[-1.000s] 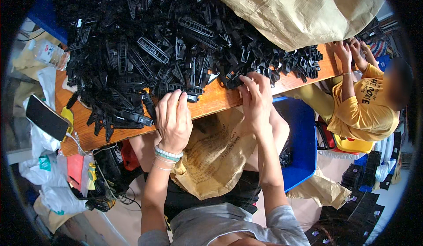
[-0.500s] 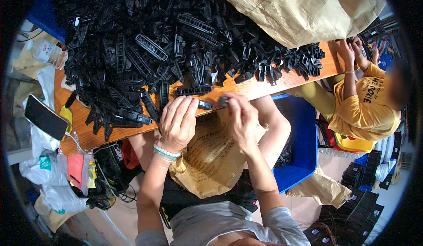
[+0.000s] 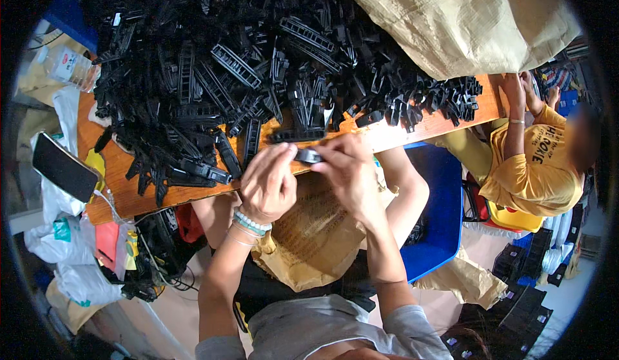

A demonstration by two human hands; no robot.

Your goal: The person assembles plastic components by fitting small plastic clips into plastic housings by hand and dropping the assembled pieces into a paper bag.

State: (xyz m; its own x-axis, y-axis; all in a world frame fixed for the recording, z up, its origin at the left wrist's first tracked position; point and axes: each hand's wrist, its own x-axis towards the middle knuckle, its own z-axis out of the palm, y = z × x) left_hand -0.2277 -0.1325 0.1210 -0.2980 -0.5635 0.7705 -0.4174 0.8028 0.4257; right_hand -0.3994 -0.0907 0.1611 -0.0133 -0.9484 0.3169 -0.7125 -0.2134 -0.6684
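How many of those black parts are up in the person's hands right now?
1 that I can see: a small black part pinched in the right hand, with the left hand close beside it. Others could be hidden inside either hand.

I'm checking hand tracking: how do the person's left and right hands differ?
The left hand wears beaded bracelets; the right hand wears none. The left hand looks fairly sharp; the right hand is blurrier. Both are ungloved and meet at one small black part.
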